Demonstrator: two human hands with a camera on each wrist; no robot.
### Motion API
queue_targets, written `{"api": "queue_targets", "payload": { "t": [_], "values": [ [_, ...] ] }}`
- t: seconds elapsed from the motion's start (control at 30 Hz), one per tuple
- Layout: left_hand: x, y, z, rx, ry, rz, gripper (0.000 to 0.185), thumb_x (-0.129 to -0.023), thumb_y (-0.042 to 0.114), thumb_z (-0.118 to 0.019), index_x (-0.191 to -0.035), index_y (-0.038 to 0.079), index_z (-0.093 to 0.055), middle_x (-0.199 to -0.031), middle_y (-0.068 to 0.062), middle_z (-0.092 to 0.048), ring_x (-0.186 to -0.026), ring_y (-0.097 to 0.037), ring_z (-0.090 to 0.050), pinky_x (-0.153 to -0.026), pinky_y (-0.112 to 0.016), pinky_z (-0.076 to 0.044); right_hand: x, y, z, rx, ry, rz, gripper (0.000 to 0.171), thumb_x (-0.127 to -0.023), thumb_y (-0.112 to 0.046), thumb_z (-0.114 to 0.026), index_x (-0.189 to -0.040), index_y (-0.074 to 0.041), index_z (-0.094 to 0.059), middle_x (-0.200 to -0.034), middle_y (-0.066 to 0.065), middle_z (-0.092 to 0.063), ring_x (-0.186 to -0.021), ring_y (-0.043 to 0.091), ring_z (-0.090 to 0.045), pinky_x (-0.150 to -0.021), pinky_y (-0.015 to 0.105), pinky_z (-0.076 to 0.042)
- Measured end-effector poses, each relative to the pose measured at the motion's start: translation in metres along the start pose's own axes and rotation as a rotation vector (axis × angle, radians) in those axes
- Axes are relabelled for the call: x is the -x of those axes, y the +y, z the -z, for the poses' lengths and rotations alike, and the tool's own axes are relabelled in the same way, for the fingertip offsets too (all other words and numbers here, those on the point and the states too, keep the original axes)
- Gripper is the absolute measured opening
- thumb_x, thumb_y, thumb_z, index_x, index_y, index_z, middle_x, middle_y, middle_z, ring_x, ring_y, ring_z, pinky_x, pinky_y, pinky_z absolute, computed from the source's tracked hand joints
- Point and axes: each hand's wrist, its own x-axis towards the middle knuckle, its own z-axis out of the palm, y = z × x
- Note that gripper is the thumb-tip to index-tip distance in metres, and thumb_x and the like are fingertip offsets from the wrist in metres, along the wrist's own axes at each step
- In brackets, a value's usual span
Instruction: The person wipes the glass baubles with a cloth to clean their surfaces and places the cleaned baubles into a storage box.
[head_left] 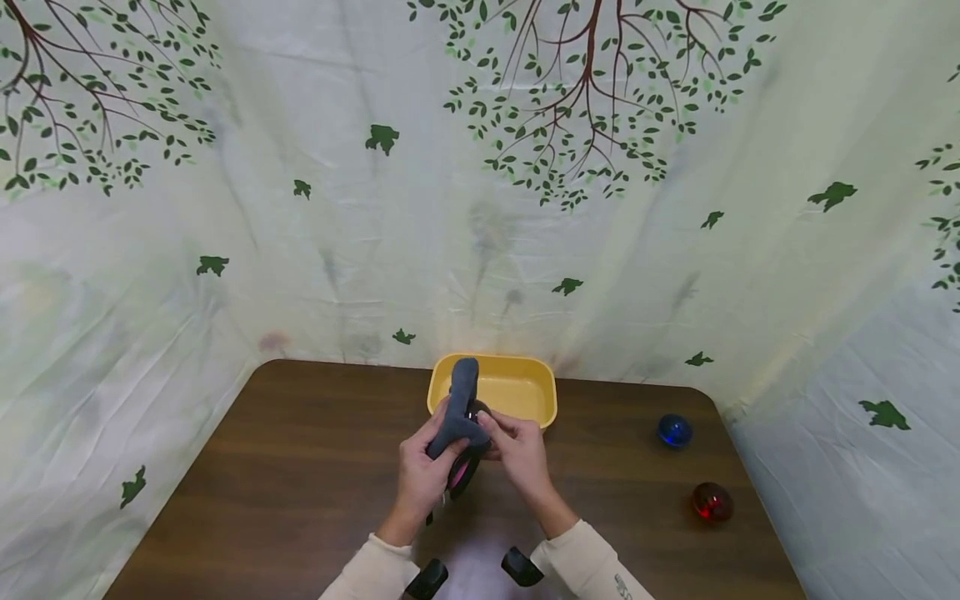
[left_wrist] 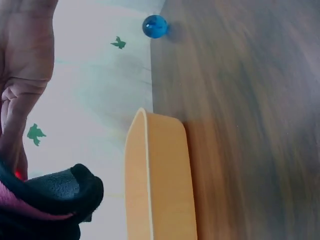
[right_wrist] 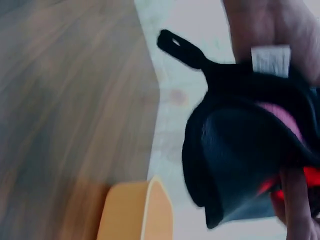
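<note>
Your left hand point(head_left: 422, 477) and right hand point(head_left: 520, 454) both pinched the dark grey shoe point(head_left: 459, 421), lifted above the brown table point(head_left: 300, 467) just before the yellow tub point(head_left: 517, 387), two balls well right.

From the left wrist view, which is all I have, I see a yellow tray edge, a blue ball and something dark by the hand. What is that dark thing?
Observer: A dark grey and black fabric item with pink lining, held up over the table in front of the yellow tray.
Operator: Which hand has it?
Observer: Both: the left hand grips it from below, the right hand pinches its side.
Operator: Only the blue ball on the table?
Observer: No, besides the blue ball a red ball lies nearer the person, by the right edge.
</note>
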Motion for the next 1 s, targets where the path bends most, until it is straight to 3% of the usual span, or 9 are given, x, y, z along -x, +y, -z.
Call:
{"api": "queue_targets", "payload": {
  "t": [0.13,0.3,0.4,0.47,0.53,0.63,0.77,0.87,1.0],
  "values": [
    [0.0,0.002,0.0,0.042,0.017,0.005,0.051,-0.078,-0.014,-0.07,-0.127,-0.01,-0.056,-0.129,-0.023,-0.055,-0.118,-0.007,-0.054,-0.096,-0.019,-0.044,0.004,-0.012,0.001,0.035,-0.073,0.132,0.039,-0.092,-0.001,-0.062,-0.127,0.012,-0.054,-0.122,0.027,-0.059,-0.107,0.031,-0.062,-0.083,0.031,-0.054],
    [-0.003,0.007,-0.002,0.1,0.096,0.17,0.031,-0.085,-0.009,-0.067,-0.115,-0.014,-0.062,-0.102,-0.004,-0.071,-0.091,-0.006,-0.066,-0.08,-0.02,-0.053,0.003,-0.007,0.003,0.048,-0.133,0.411,0.048,-0.081,0.018,-0.065,-0.126,0.021,-0.048,-0.125,0.038,-0.051,-0.114,0.023,-0.057,-0.09,0.028,-0.049],
    [-0.004,0.009,-0.003,0.158,0.124,0.261,0.023,-0.089,-0.004,-0.064,-0.107,-0.019,-0.062,-0.086,0.007,-0.07,-0.08,-0.007,-0.066,-0.074,-0.021,-0.055,-0.002,0.008,0.005,0.02,-0.174,0.568,0.052,-0.075,0.025,-0.066,-0.125,0.02,-0.051,-0.125,0.041,-0.048,-0.123,0.02,-0.053,-0.095,0.029,-0.047],
    [-0.004,0.009,-0.003,0.19,0.127,0.305,0.024,-0.091,-0.002,-0.062,-0.107,-0.019,-0.061,-0.085,0.009,-0.07,-0.08,-0.007,-0.066,-0.074,-0.021,-0.055,-0.005,0.016,0.007,0.027,-0.181,0.621,0.054,-0.073,0.027,-0.066,-0.124,0.018,-0.052,-0.126,0.04,-0.048,-0.126,0.022,-0.05,-0.097,0.029,-0.046],
    [-0.003,0.01,-0.002,0.212,0.11,0.318,0.025,-0.09,-0.003,-0.062,-0.11,-0.019,-0.06,-0.089,0.005,-0.071,-0.083,-0.007,-0.066,-0.076,-0.021,-0.055,-0.005,0.021,0.007,0.032,-0.158,0.575,0.052,-0.075,0.024,-0.066,-0.125,0.016,-0.054,-0.125,0.038,-0.051,-0.121,0.02,-0.055,-0.094,0.029,-0.048],
    [-0.001,0.009,-0.001,0.191,0.036,0.284,0.037,-0.086,-0.008,-0.065,-0.122,-0.014,-0.058,-0.112,-0.007,-0.069,-0.1,-0.006,-0.064,-0.085,-0.021,-0.051,-0.002,0.021,0.006,0.021,-0.1,0.385,0.045,-0.084,0.014,-0.064,-0.128,0.014,-0.053,-0.123,0.034,-0.055,-0.107,0.016,-0.062,-0.082,0.03,-0.054],
    [-0.001,0.008,0.001,0.15,-0.047,0.216,0.052,-0.082,-0.01,-0.068,-0.131,-0.009,-0.051,-0.136,-0.02,-0.051,-0.121,-0.003,-0.051,-0.097,-0.019,-0.043,0.002,0.017,0.004,-0.012,-0.034,0.15,0.039,-0.094,-0.007,-0.062,-0.129,0.008,-0.055,-0.121,0.028,-0.06,-0.093,0.015,-0.068,-0.07,0.031,-0.058],
    [-0.001,0.008,0.001,0.143,-0.035,0.222,0.05,-0.083,-0.008,-0.067,-0.131,-0.008,-0.052,-0.135,-0.018,-0.053,-0.118,-0.004,-0.053,-0.095,-0.019,-0.045,0.001,0.015,0.004,-0.039,-0.046,0.146,0.04,-0.093,-0.007,-0.063,-0.129,0.009,-0.055,-0.122,0.028,-0.059,-0.096,0.016,-0.067,-0.073,0.031,-0.057],
    [-0.002,0.008,-0.001,0.168,0.041,0.274,0.032,-0.089,-0.005,-0.064,-0.119,-0.013,-0.061,-0.106,-0.004,-0.071,-0.094,-0.005,-0.065,-0.081,-0.02,-0.053,-0.002,0.017,0.006,-0.099,-0.122,0.289,0.049,-0.084,0.007,-0.068,-0.13,0.013,-0.051,-0.128,0.032,-0.053,-0.113,0.017,-0.059,-0.088,0.029,-0.051]
  ]
}}
